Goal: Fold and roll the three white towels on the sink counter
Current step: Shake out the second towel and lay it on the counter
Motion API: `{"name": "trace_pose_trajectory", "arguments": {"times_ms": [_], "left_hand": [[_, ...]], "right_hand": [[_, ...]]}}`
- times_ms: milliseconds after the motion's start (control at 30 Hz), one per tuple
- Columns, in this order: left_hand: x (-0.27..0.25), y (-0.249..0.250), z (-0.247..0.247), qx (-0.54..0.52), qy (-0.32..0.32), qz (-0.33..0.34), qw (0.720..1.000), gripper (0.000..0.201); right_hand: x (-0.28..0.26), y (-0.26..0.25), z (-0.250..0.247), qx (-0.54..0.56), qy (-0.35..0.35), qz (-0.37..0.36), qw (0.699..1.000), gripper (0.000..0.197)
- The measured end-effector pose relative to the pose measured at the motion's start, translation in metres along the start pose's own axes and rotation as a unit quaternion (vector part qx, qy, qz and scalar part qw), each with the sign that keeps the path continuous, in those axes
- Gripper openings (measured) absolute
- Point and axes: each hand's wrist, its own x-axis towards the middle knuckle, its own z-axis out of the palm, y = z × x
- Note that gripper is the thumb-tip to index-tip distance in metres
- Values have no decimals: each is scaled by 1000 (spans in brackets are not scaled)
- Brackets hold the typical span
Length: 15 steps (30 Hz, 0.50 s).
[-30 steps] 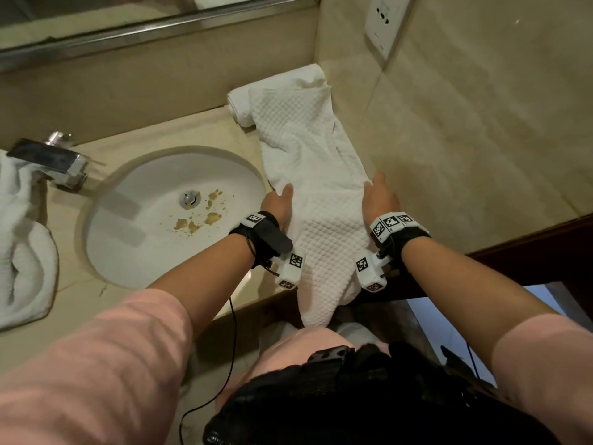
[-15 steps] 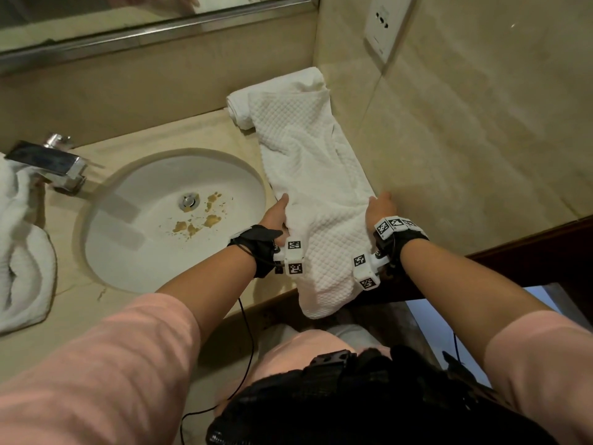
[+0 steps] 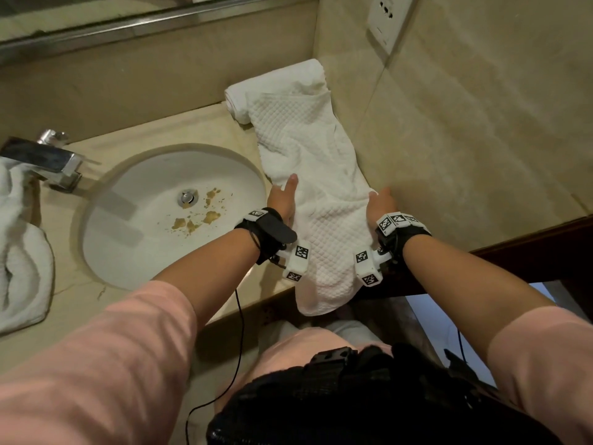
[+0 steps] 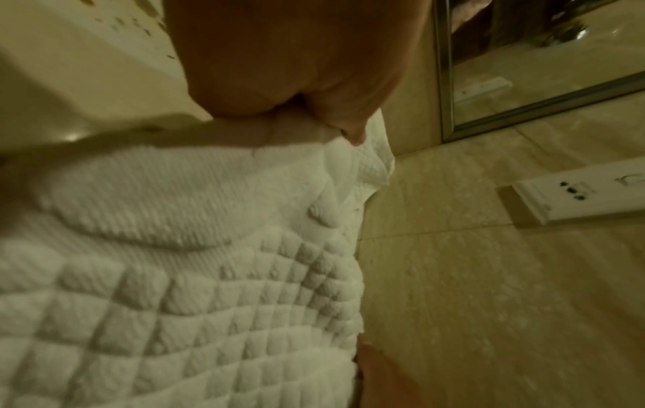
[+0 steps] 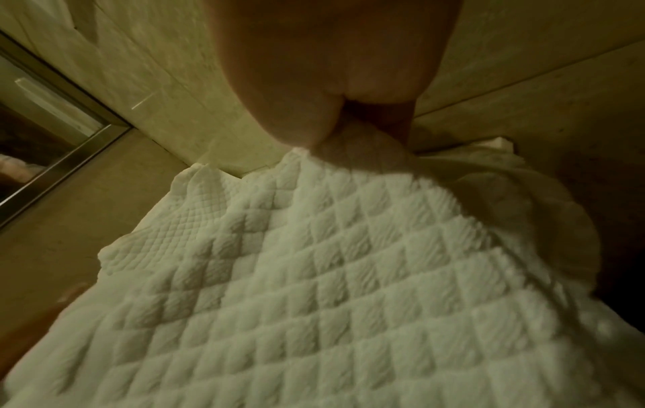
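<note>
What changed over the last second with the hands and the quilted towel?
Both hands drew back toward the counter edge half a second ago, then slid forward again. Left hand and right hand now flank the quilted towel; whether they grip it is unclear. Rolled towel and towel by the faucet stayed put.

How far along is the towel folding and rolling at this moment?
Done: one rolled towel lies at the back corner. In hand: the left hand and right hand grip the side edges of the folded waffle towel, a long strip with its near end hanging over the counter edge, not yet rolled. Left: rolling it, then the bunched towel beside the faucet.
</note>
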Motion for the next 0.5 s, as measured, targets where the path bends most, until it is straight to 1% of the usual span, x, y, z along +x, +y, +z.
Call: {"name": "trace_pose_trajectory", "arguments": {"times_ms": [67, 133, 200, 233, 300, 367, 400, 433, 467, 500], "left_hand": [[7, 10, -6, -13, 11, 30, 999, 76], [15, 21, -16, 14, 40, 43, 998, 74], [21, 30, -26, 49, 63, 42, 996, 73], [22, 33, -31, 67, 64, 35, 995, 74], [25, 28, -36, 135, 48, -5, 990, 80], [30, 14, -40, 209, 10, -55, 976, 86], [30, 7, -42, 245, -13, -63, 967, 86], [28, 3, -42, 278, -33, -63, 958, 83], [28, -2, -42, 310, -46, -59, 948, 78], [25, -4, -41, 335, -52, -62, 939, 74]], "right_hand": [[1, -2, 2, -2, -10, -11, 1000, 39], [-1, -8, 5, 1, -14, -5, 1000, 40], [-2, -17, 11, -5, -18, -2, 1000, 41], [-5, -21, 13, -13, -27, -1, 1000, 41], [-8, -22, 17, -27, -37, 7, 999, 40], [-9, -16, 19, -57, -49, 4, 997, 38], [-8, -10, 20, -80, -50, -7, 995, 37], [-10, -5, 18, -82, -48, -11, 995, 37], [-7, 1, 18, -109, -45, -14, 993, 37], [-9, 4, 17, -107, -46, 10, 993, 38]]}}
